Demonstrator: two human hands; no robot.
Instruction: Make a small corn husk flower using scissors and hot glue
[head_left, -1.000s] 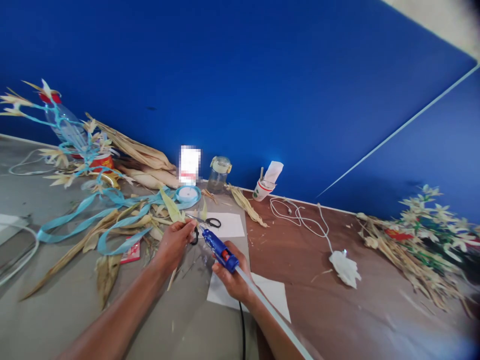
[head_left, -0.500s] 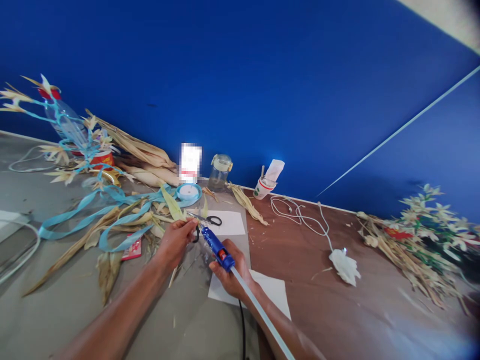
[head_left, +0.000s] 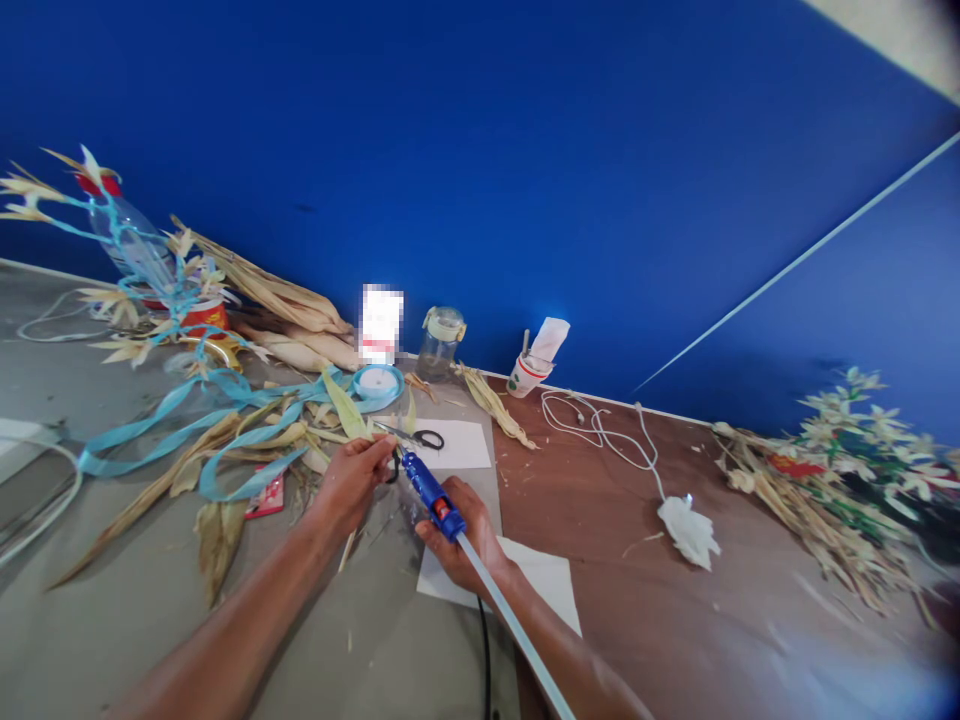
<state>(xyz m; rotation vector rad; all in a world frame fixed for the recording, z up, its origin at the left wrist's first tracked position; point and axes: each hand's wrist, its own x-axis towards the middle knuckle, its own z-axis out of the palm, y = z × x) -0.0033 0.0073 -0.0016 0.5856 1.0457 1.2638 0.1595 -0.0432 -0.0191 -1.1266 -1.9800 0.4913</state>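
My right hand (head_left: 461,540) is closed round a blue hot glue gun (head_left: 431,495), with a long translucent glue stick (head_left: 510,625) running out of its back. The gun's nozzle points away from me, close to the fingertips of my left hand (head_left: 356,482). Those fingers are pinched together on a pale green corn husk (head_left: 345,405) that sticks up above them; its lower end is hidden by the hand. Just beyond lie black-handled scissors (head_left: 429,439), partly on a white paper (head_left: 465,446). A second white sheet (head_left: 544,575) lies under my right hand.
Blue ribbon (head_left: 161,455) and its roll (head_left: 377,382) lie among dried husks (head_left: 142,500) on the left. A jar (head_left: 441,345) and a paper cup (head_left: 529,375) stand by the blue wall. White cable (head_left: 600,430) and artificial flowers (head_left: 862,430) are on the right.
The glue gun has shifted very slightly left and up, together with my right hand. My left hand and the husk stay almost where they were.
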